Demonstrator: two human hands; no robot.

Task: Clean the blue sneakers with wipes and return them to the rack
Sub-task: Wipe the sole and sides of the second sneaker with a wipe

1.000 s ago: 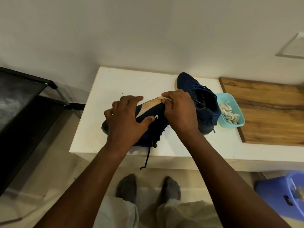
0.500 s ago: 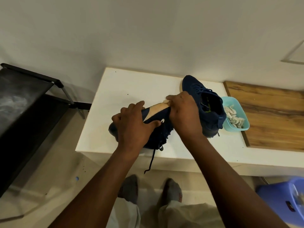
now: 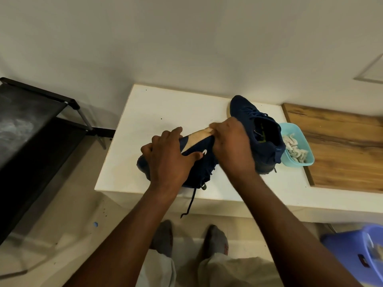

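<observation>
Around: a white table (image 3: 165, 104) stands against the wall, with a wooden board (image 3: 342, 146) on its right part; a black rack (image 3: 31, 121) stands to the left on the floor and a purple bin (image 3: 352, 251) at lower right
Beside the work: a second sneaker (image 3: 267, 146) stands upright on the table just behind the right hand, touching a pale blue tub (image 3: 308, 162) of wipes (image 3: 294, 148)
In the way: both hands cover most of the sneaker (image 3: 199, 168), which lies on its side near the table's front edge, tan sole (image 3: 196, 137) facing up and away
Hidden: its toe and heel ends are under the hands; a lace (image 3: 190, 204) hangs over the table edge; the bin is cut off by the frame
Hard to tell: whether a wipe lies under the right fingers
Left hand (image 3: 167, 158): fingers together over the sole edge, thumb across the blue side, gripping the sneaker
Right hand (image 3: 234, 148): fingers curled tight on the sole's far end
</observation>
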